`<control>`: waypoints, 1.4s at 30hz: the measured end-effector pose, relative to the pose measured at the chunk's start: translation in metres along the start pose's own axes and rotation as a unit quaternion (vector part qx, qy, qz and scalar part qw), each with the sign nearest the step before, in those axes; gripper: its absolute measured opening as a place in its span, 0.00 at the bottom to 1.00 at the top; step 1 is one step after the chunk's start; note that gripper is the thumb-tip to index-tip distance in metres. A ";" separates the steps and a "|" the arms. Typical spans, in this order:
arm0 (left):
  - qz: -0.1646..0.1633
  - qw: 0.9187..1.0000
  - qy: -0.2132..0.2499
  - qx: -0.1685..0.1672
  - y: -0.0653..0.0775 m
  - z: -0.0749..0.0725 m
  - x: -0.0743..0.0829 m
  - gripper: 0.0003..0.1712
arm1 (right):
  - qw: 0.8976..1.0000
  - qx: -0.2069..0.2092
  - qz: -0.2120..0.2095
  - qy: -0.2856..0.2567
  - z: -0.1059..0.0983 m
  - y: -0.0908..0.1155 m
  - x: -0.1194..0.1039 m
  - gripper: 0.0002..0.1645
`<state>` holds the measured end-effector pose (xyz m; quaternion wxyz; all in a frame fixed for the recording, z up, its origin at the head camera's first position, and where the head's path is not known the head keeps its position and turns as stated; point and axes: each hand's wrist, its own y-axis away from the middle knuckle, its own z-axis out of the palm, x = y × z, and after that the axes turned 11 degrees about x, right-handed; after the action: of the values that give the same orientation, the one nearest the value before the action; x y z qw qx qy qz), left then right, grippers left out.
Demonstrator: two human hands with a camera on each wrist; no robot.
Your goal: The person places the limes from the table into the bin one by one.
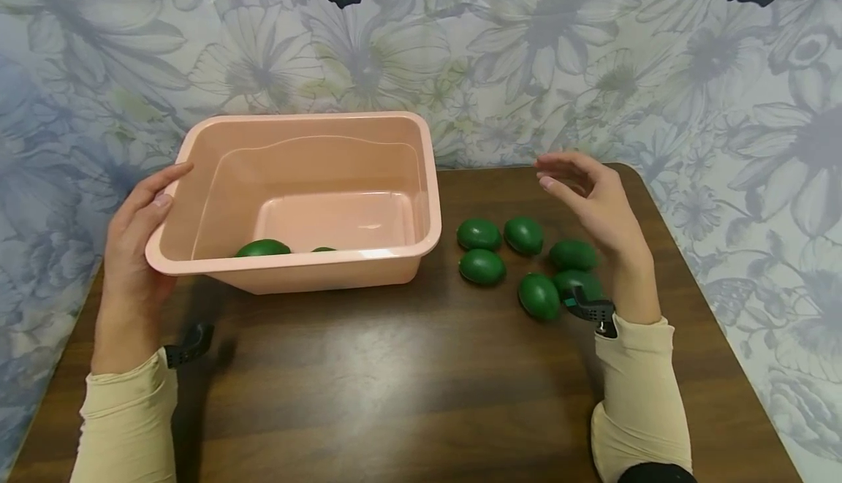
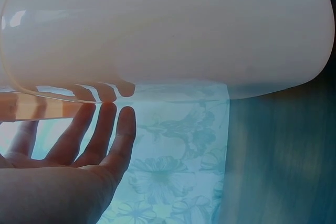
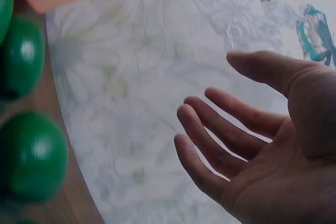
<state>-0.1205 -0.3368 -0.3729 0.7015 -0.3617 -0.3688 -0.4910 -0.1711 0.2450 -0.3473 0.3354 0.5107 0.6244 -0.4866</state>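
Observation:
A pale pink plastic basin (image 1: 342, 154) occupies the left half of the table. My left hand (image 1: 138, 227) grips its left rim, thumb over the edge and the other fingers along the outer wall. From the left wrist, the fingers (image 2: 123, 135) show close against the basin's wall (image 2: 173, 30). Two green, lime-like fruits (image 1: 263, 248) lie inside, partly hidden by the near wall. My right hand (image 1: 592, 198) is raised at the far right, fingers loosely bent and holding nothing. Below and left of it several more glossy green limes (image 1: 482, 267) rest on the wood.
The brown wooden table (image 1: 368, 381) has a rounded far right corner. Behind and beside it hangs a floral cloth (image 1: 552, 52) with butterfly prints. Small black wrist mounts (image 1: 191, 345) sit at both sleeves.

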 end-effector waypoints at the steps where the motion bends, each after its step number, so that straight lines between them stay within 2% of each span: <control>1: 0.001 1.000 -0.003 0.002 0.001 0.000 0.000 0.27 | 1.000 -0.005 0.001 0.006 -0.005 0.001 0.002 0.24; 6: 0.003 1.000 -0.022 0.012 0.001 0.000 0.000 0.28 | 1.000 -0.026 0.000 0.013 -0.033 0.008 0.016 0.24; 11: 0.000 1.000 0.002 0.002 0.000 0.000 -0.001 0.28 | 0.998 -0.050 0.011 0.025 -0.053 0.015 0.031 0.26; 15: 0.000 1.000 0.012 -0.002 0.000 -0.002 0.000 0.28 | 0.995 -0.091 0.029 0.043 -0.059 0.016 0.043 0.28; 21: -0.001 1.000 0.011 0.008 0.002 -0.001 -0.001 0.28 | 0.983 -0.166 0.074 0.029 -0.067 0.011 0.065 0.32; 28: 0.004 1.000 0.017 0.007 -0.001 0.001 -0.003 0.28 | 0.972 -0.198 0.121 0.039 -0.077 0.013 0.084 0.35; 32: 0.008 1.000 0.021 0.006 -0.002 0.001 -0.004 0.28 | 0.963 -0.228 0.133 0.054 -0.079 0.013 0.089 0.39; 36: 0.011 1.000 0.012 0.006 -0.001 0.002 -0.004 0.28 | 0.957 -0.240 0.129 0.102 -0.078 0.015 0.089 0.39; 40: 0.013 1.000 -0.003 0.010 -0.001 0.002 -0.004 0.28 | 0.957 -0.220 0.134 0.137 -0.076 0.017 0.086 0.37; 42: 0.009 1.000 0.004 0.010 -0.001 0.002 -0.003 0.28 | 0.958 -0.208 0.138 0.144 -0.075 0.017 0.085 0.36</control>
<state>-0.1221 -0.3342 -0.3751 0.7111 -0.3558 -0.3674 -0.4825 -0.1699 0.3432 -0.4070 0.4049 0.5755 0.6769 -0.2162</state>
